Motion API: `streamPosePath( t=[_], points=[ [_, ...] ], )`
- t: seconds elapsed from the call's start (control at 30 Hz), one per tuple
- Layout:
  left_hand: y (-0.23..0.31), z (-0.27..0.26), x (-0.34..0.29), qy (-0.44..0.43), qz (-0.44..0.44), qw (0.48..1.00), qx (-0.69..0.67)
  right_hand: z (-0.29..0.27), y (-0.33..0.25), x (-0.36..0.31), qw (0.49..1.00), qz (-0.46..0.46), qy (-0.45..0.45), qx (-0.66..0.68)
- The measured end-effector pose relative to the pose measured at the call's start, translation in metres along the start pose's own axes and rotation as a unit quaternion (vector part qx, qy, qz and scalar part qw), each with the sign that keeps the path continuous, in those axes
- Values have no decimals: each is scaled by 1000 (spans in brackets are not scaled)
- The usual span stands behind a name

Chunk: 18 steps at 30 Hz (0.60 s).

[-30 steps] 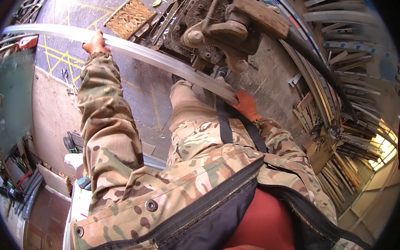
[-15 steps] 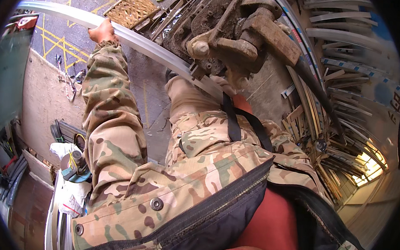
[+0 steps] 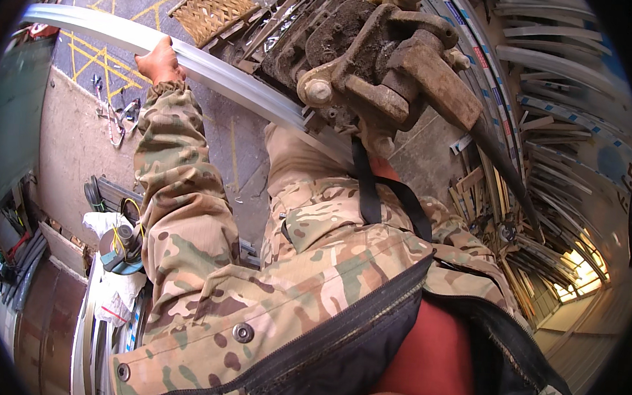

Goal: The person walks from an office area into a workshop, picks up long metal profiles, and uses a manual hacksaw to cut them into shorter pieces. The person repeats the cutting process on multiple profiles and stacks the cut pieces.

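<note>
Stretched out ahead, my left hand (image 3: 160, 63) is closed around a long, pale metal profile bar (image 3: 225, 88). The bar slants from the far left down to the right, and its near end runs in under a rusty iron machine with a long lever (image 3: 432, 78). Below that machine, only a reddish bit of my right hand (image 3: 381, 167) shows beside a black strap (image 3: 365, 182). The fingers of that hand are hidden behind the machine, so what they hold is not visible.
A woven slatted crate (image 3: 213, 10) and scrap pieces lie beyond the bar. Racks of long strips (image 3: 556, 56) line the right side. At the left, a low bench holds a grinder-like tool with a yellow cord (image 3: 123, 244) and white bags.
The view has shifted slightly. My left hand stays on the bar at nearly the same spot. Fingers of my right hand, seen earlier near the bar's end, are now covered.
</note>
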<state>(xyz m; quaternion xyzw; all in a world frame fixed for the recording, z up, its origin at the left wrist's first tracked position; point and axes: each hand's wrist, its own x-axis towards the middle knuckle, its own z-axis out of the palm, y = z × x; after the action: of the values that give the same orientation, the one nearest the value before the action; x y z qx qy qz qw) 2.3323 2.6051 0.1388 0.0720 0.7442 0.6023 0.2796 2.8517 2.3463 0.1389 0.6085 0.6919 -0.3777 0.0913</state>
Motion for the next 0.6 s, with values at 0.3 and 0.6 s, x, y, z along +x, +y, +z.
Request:
streamPosePath(
  t=[0.3, 0.6],
  points=[
    [7, 5, -7, 9, 12, 999, -35, 6, 11, 5, 992, 56, -94, -68],
    [12, 1, -10, 34, 29, 999, 26, -186, -91, -68, 989, -75, -63, 113]
  ],
)
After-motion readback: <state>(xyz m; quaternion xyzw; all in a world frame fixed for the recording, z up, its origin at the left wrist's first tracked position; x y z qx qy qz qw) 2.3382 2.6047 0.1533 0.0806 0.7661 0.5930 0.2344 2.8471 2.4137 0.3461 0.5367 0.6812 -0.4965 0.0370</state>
